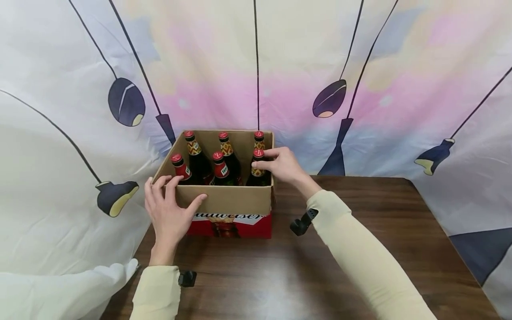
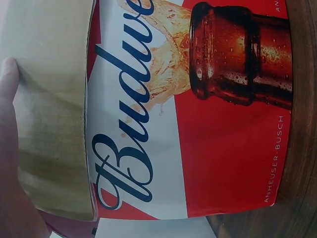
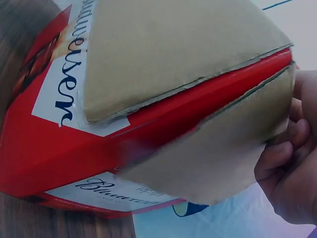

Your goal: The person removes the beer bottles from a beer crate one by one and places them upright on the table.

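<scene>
A cardboard beer box [image 1: 224, 200] with its top flaps folded out stands on the table. Several brown beer bottles [image 1: 221, 166] with red caps are upright in it. My left hand [image 1: 168, 218] holds the box's front left rim, fingers over the edge and thumb against the front flap [image 2: 52, 114]. At the right end, my right hand [image 1: 284, 165] pinches the neck of the front right beer bottle [image 1: 258, 169], which is inside the box. In the right wrist view, curled fingers [image 3: 280, 153] show beside the side flap [image 3: 213, 153], which hides the bottle.
The brown wooden table [image 1: 360, 231] extends in front and to the right. Behind it hangs a pale printed cloth [image 1: 224, 66] with lamp shapes, close to the back of the box. White fabric [image 1: 68, 284] lies at the lower left.
</scene>
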Demonstrator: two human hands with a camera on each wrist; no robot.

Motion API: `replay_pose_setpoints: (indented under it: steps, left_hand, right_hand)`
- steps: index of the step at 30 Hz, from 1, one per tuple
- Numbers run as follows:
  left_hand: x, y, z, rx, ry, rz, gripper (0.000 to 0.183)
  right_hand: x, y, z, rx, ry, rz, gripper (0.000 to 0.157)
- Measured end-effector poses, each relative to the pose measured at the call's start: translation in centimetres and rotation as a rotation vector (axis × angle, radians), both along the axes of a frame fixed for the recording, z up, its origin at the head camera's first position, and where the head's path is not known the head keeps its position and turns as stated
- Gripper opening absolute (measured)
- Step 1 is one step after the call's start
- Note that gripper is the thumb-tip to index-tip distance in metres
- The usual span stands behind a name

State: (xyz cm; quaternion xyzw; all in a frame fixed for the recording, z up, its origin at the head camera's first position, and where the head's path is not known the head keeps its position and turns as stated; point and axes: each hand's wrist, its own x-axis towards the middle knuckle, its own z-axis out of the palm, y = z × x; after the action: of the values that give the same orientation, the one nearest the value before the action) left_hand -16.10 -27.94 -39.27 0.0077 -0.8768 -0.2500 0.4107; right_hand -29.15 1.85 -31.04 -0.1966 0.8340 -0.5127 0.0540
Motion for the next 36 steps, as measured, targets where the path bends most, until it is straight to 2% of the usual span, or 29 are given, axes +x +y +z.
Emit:
replay_pose_setpoints:
  steps: [6, 11, 21, 27, 30, 36]
  left_hand:
    - [-0.2, 0.2, -0.4, 0.014, 0.001, 0.006, 0.088]
    - [-0.3, 0.5, -0.8, 0.007, 0.003, 0.014, 0.094]
    - [-0.8, 0.4, -0.8, 0.002, 0.023, 0.003, 0.092]
    - [-0.6, -0.1, -0.6, -0.003, 0.016, 0.007, 0.092]
    - [-0.5, -0.1, -0.7, -0.003, 0.011, 0.01, 0.093]
    - [-0.8, -0.2, -0.6, 0.002, 0.02, 0.006, 0.092]
  right_hand:
    - [0.5, 0.5, 0.2, -0.107, 0.015, -0.003, 0.039]
    - [1.3, 0.6, 1.4, -0.157, 0.05, 0.009, 0.036]
    - [2.0, 0.2, 4.6, -0.457, 0.051, 0.052, 0.032]
    - [2.2, -0.4, 6.5, -0.497, 0.062, 0.031, 0.034]
    - [2.3, -0.1, 7.6, -0.541, 0.038, 0.017, 0.035]
    - [2.4, 0.2, 11.1, -0.581, 0.003, -0.022, 0.037]
